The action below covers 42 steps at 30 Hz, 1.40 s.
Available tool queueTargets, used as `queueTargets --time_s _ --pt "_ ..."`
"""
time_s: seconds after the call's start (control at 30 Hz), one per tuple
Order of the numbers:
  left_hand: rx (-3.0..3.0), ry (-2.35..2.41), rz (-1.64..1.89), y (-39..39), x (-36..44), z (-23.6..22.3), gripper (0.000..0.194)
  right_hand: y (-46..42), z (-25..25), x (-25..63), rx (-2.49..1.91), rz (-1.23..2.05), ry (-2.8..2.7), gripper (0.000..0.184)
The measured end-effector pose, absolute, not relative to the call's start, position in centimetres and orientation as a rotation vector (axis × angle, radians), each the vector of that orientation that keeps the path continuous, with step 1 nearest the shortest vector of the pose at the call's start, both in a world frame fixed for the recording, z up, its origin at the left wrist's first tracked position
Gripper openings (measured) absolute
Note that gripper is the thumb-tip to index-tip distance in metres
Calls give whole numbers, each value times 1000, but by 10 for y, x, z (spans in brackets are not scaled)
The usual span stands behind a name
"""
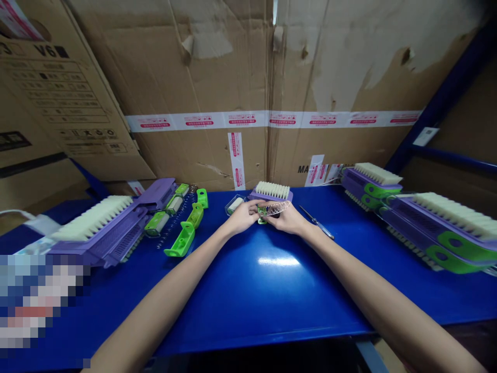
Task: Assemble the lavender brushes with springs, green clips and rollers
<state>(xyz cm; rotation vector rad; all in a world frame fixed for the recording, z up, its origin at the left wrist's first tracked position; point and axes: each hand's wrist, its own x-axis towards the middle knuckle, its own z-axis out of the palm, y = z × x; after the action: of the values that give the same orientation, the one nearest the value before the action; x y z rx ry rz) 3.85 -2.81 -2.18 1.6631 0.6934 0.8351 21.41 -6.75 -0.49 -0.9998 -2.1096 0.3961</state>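
On the table [217,305], a screwdriver [316,223] is placed to the right of the middle brush [274,192], behind which cardboard [202,88] is stood, while brush stacks [438,223] are set at far right and clips [181,239] at left.

Three loose green brackets [181,241]; one slender tool [323,228]; two hands [241,217].

Looks from the wearer's head, forward and down over the blue table [279,300], facing the cardboard wall [217,67] at twelve o'clock. Sits close above the left forearm [171,290], coming from about eight, and right forearm [373,280], from about four. Takes in the table's near edge at six. Serves as the sole view
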Motion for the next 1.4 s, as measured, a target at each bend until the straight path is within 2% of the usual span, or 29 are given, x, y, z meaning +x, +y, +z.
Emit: queueTargets --time_s 0.4,0.63,1.07,1.4 --pt "1650 712 803 -33 38 -15 54 -64 -9 213 -1024 396 -2040 14" --pt "1621 674 841 -37 42 -11 50 -66 -9 210 -1109 524 -1948 24" --pt "1558 715 764 -44 45 -2 48 -69 6 203 -1258 642 -1930 17" --pt "1515 755 745 -44 42 2 47 -61 0 207 -1172 1005 -1822 26"
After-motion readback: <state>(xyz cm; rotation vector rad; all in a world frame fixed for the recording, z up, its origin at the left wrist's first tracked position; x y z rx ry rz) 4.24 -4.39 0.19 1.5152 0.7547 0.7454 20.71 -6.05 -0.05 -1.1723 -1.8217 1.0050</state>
